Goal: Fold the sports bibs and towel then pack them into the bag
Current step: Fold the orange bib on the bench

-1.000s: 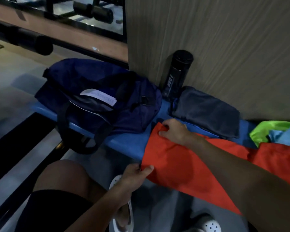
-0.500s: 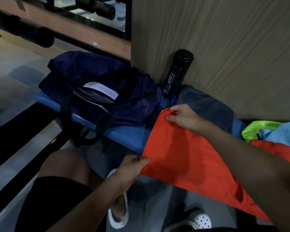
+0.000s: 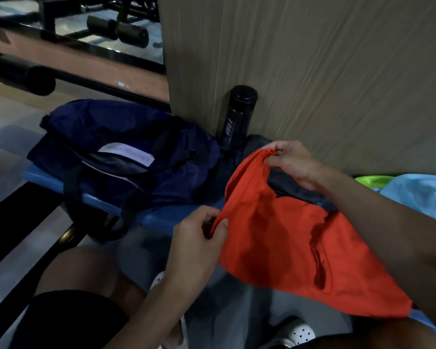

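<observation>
While we are counting what is in front of us, we are finding three bibs, one towel, one bag, one bottle and our two hands. Our left hand (image 3: 199,238) is pinching the near corner of the orange bib (image 3: 287,235) between thumb and curled fingers. Our right hand (image 3: 292,162) is pinching the far corner in the same way. The gathered edge is sagging between them over the near edge of the blue bench (image 3: 161,217). The bib's long axis is running from this raised left end down to the near right, where its pointed tail is hanging low. Its cloth is looking thin, smooth and limp, with soft folds and one long slit-like crease.

Behind the bib, the towel (image 3: 295,187) is lying flat on the bench, dark grey and matte, and is showing over the sagging edge beneath our right hand. At the far right, the green bib (image 3: 370,178) is peeking out as a bright sliver beside the light-blue bib (image 3: 418,195), and our right arm is partly hiding both.

On the left end of the bench, the bag (image 3: 126,122) is slumping. It is navy and soft-sided, with a white rectangular label (image 3: 126,153) in its mouth and black straps (image 3: 71,187) hanging over the near edge. Between bag and towel, the bottle (image 3: 239,114), a black cylinder, is standing upright against the wood-grain wall panel (image 3: 312,71).
</observation>
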### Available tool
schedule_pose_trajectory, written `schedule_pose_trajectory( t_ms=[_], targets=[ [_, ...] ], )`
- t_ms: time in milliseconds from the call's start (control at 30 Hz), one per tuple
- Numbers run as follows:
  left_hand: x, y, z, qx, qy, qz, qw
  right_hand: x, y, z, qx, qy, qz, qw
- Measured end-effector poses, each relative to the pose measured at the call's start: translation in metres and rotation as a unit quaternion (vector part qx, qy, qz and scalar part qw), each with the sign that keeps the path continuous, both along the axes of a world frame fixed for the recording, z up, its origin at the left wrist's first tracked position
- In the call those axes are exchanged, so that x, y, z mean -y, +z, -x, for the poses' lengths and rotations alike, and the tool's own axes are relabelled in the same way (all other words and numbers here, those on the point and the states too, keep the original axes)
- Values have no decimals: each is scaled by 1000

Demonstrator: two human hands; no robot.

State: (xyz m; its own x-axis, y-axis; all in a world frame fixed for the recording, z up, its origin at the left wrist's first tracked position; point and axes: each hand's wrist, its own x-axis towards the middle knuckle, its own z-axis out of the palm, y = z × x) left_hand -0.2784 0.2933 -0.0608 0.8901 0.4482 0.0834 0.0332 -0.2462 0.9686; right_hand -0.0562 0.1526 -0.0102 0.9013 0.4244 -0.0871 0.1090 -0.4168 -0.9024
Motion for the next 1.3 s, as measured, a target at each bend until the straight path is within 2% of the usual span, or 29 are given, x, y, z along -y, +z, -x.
schedule_pose_trajectory(
  t_ms=[167, 300, 467, 500, 600, 633, 767, 867, 1000, 1100, 1233, 1300],
  targets=[
    [50, -2, -12, 7, -57, -114, 992, 59, -13, 3, -11, -12, 16, 1000],
    [93, -9, -24, -13, -107, -168, 980, 103, -29, 6, -7, -49, 24, 998],
    [132, -27, -39, -50, -207, -151, 965, 136, -49, 6, 34, -77, 70, 994],
    [136, -32, -43, -49, -220, -180, 957, 140, -53, 8, 52, -76, 83, 992],
    [136, -54, -57, -29, -221, -382, 897, 144, -68, 21, 71, -62, 82, 992],
    [134, -59, -60, -30, -229, -420, 878, 145, -74, 25, 69, -47, 79, 993],
    [130, -71, -72, -70, -303, -484, 818, 148, -99, 37, 66, 2, 108, 992],
    [131, -72, -79, -70, -330, -509, 792, 150, -108, 40, 75, 10, 135, 988],
    [131, -70, -83, -70, -343, -508, 787, 155, -98, 51, 79, -38, 76, 993],
    [131, -61, -92, -31, -335, -519, 786, 172, -91, 73, 109, -100, 24, 989],
    [151, -34, -132, 50, -349, -547, 760, 212, -98, 114, 189, -254, 20, 948],
    [170, -19, -160, 84, -380, -547, 741, 228, -105, 136, 185, -335, 57, 922]
  ],
)
